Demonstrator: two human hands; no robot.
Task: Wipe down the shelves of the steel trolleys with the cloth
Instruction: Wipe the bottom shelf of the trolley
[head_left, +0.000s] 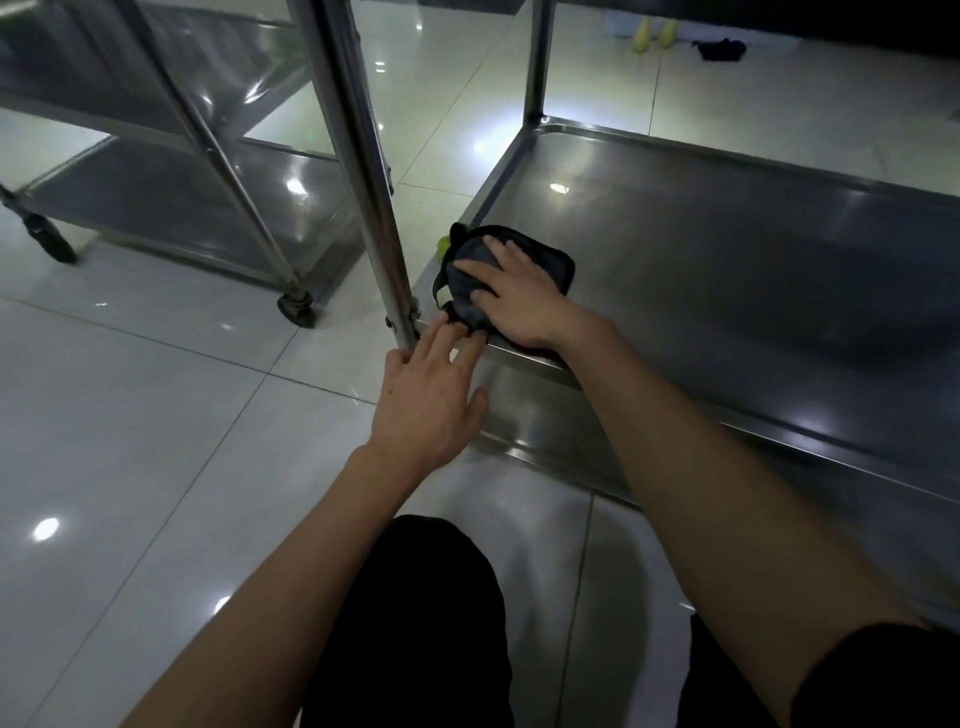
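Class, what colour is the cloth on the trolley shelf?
Dark grey with black edging, seen in the head view.

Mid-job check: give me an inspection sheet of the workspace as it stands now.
Surface: steel lower shelf of the near trolley, shiny, reflecting lights.
Job's things: dark cloth lying folded at the shelf's near-left corner, by the upright post.
Clutter: nothing seen on the shelf.
Grippers: right hand pressing flat on the cloth; left hand with straight fingers touching the cloth's edge.
Cables: nothing seen.
Surroundings: second trolley to the left, glossy tiled floor.
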